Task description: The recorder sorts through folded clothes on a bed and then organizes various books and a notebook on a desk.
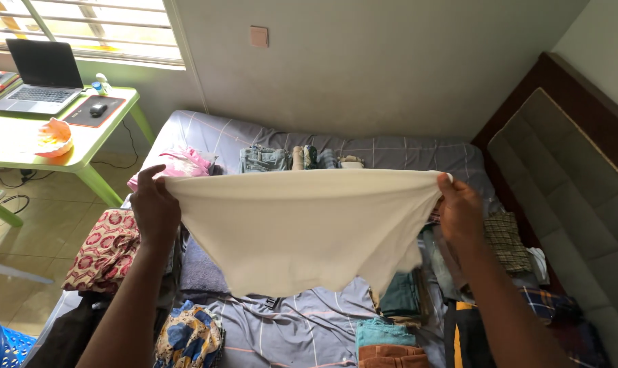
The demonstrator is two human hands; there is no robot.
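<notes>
A cream cloth (302,228) hangs stretched flat in the air above the bed. My left hand (155,208) pinches its upper left corner and my right hand (460,212) pinches its upper right corner, so the top edge runs taut between them. Its lower edge dangles loose and uneven. Behind the cloth lies the grey striped bedsheet (302,327), partly hidden by it.
Folded clothes (302,158) line the far side of the bed, with a pink garment (183,163) at left. A red patterned cloth (104,249), a blue-yellow cloth (189,337) and plaid clothes (506,238) lie around. A green table (84,153) carries a laptop (40,78).
</notes>
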